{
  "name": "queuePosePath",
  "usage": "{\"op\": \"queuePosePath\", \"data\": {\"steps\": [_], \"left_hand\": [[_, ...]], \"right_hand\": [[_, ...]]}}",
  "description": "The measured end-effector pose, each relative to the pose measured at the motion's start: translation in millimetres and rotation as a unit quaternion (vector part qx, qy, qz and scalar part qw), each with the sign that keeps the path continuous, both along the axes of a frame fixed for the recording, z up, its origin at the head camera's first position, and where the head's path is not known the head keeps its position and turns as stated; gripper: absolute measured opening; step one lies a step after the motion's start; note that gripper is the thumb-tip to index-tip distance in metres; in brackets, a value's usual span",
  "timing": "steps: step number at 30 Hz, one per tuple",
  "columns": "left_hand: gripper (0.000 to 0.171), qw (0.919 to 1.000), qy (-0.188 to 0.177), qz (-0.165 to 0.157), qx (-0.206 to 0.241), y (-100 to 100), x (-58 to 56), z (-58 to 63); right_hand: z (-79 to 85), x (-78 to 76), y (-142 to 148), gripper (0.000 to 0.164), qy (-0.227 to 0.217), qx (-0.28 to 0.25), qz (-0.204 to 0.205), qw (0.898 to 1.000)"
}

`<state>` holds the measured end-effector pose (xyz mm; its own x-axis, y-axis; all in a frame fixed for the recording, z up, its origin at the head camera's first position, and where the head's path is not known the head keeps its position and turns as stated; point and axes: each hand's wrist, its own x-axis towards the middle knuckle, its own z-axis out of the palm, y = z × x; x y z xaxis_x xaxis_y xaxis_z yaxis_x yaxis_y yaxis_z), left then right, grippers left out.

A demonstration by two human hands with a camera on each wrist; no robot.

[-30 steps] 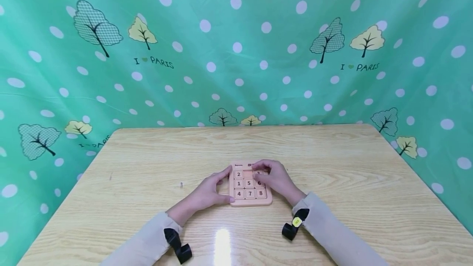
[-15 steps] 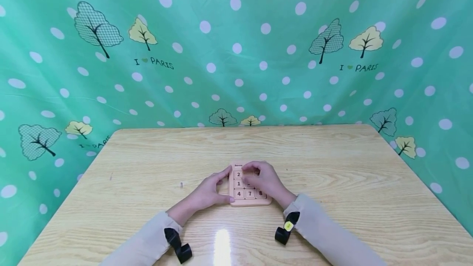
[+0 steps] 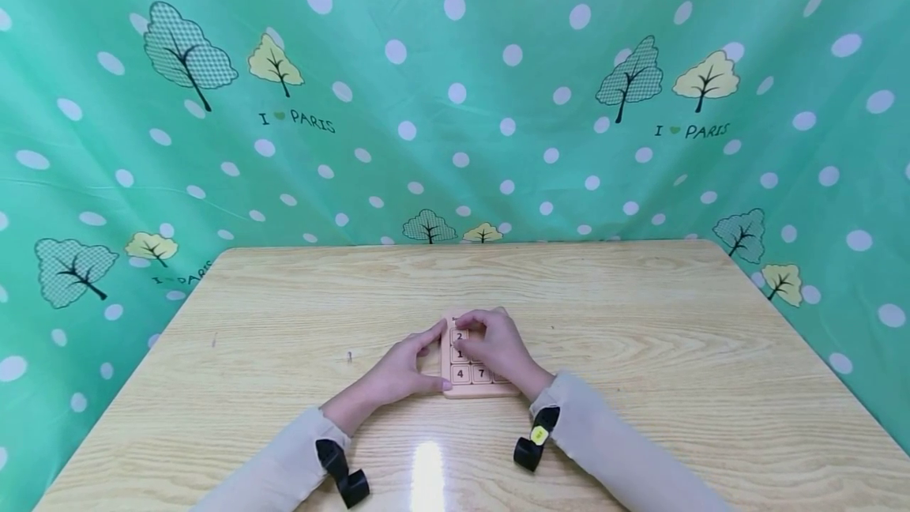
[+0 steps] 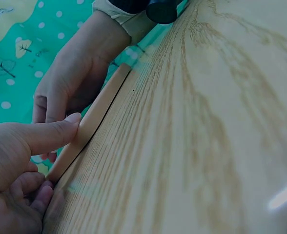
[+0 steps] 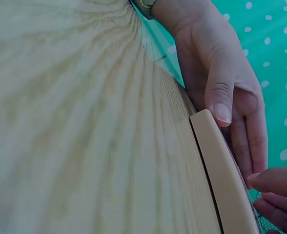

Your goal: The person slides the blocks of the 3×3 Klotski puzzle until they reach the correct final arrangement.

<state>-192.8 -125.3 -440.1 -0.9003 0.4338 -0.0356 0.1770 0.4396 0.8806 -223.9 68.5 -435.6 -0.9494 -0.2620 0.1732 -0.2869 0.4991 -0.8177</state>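
A pink number sliding puzzle (image 3: 483,391) lies flat on the table. My left hand (image 3: 401,370) grips its left edge, index finger near the top corner and thumb at the bottom corner; in the left wrist view the thumb (image 4: 55,135) presses the puzzle's side. Over the upper left of the puzzle, my right hand (image 3: 503,350) has thumb and index finger on either side of the number 2 tile (image 3: 460,336), seeming to pinch it. Below that are the 1 tile, partly covered, and the 4 tile (image 3: 460,374) and 7 tile (image 3: 481,374). The right hand hides most other tiles.
The light wooden table (image 3: 284,299) surrounds the puzzle, with a small dark mark (image 3: 349,356) to its left. A green dotted curtain (image 3: 455,125) hangs behind. Each wrist wears a black strap with a camera. Light glares on the table's front (image 3: 429,472).
My right hand has moved left across the puzzle, from beside the 3 tile at the right to the 2 tile. The left hand has stayed in place.
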Motion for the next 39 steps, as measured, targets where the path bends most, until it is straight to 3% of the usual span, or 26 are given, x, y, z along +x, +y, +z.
{"op": "queuePosePath", "data": {"steps": [19, 39], "left_hand": [[0.094, 1.0, 0.001, 0.004, -0.004, 0.6, 0.6, 1.5], [0.094, 1.0, 0.005, 0.002, -0.006, 1.4, -0.1, 0.1]], "right_hand": [[-1.1, -0.2, -6.6, 0.018, 0.034, 0.027, -0.012, 0.999], [1.8, 3.2, -3.2, 0.021, 0.027, 0.029, -0.015, 0.999]]}}
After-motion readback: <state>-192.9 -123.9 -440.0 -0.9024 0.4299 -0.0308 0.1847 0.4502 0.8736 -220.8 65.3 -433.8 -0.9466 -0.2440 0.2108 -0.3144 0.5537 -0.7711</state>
